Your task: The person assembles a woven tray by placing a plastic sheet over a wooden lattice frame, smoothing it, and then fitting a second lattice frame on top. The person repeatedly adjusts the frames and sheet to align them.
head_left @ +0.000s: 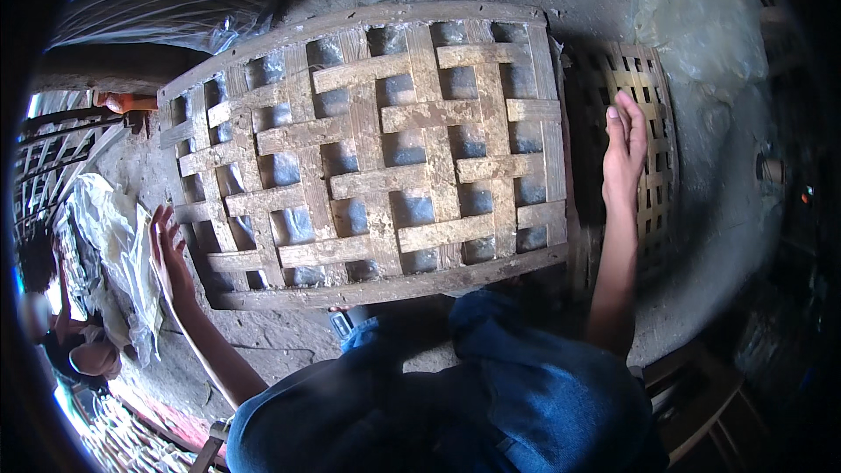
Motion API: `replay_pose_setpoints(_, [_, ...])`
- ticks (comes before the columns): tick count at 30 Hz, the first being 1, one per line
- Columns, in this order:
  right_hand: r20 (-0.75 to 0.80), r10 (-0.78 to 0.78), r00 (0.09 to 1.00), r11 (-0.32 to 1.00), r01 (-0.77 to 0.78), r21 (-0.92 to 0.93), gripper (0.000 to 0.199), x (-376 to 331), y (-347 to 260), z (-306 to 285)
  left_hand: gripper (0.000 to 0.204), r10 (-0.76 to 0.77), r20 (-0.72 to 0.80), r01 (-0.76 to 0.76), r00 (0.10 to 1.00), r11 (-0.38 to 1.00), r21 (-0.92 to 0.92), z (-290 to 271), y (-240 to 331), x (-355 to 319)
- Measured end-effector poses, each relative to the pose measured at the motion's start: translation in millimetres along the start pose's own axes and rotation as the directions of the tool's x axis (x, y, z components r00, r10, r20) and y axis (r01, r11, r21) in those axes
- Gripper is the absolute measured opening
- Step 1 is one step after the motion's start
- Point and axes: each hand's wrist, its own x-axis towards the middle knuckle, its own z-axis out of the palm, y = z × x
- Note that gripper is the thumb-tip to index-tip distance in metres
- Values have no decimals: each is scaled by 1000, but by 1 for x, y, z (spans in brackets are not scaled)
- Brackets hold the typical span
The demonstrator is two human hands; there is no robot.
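At the far left edge another person (53,333) crouches low beside crumpled pale plastic sheeting (114,245) spread on the dusty ground (289,342). Just right of that sheeting the left hand (169,256) is spread wide and flat, fingers splayed, at the near-left corner of the woven bamboo lattice panel (372,153); whether the palm presses the frame or only rests beside it cannot be told. The panel fills the middle of the view, tilted up from the person's blue-clad knees (491,377), its strips crossing in an open weave with square gaps. To its right the right hand (625,142) is open too, fingers straight and together, laid at the panel's right edge and over a smaller, darker woven panel (648,140) behind. Neither hand grips anything, so the big panel seems steadied only by flat palms: it could slide off the knees or tip away towards the far side. The rough strip ends may splinter into bare fingers, and the loose sheeting on the left could catch the frame's corner.
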Motion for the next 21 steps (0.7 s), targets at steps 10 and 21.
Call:
replay_pose_setpoints(10, [135, 53, 989, 998, -49, -28, 52, 48, 11, 24, 80, -72, 63, 47, 995, 941, 335, 52, 44, -18])
replay_pose_setpoints(21, [162, 81, 983, 995, -69, -75, 52, 30, 13, 25, 84, -175, 77, 168, 982, 981, 96, 20, -7, -5])
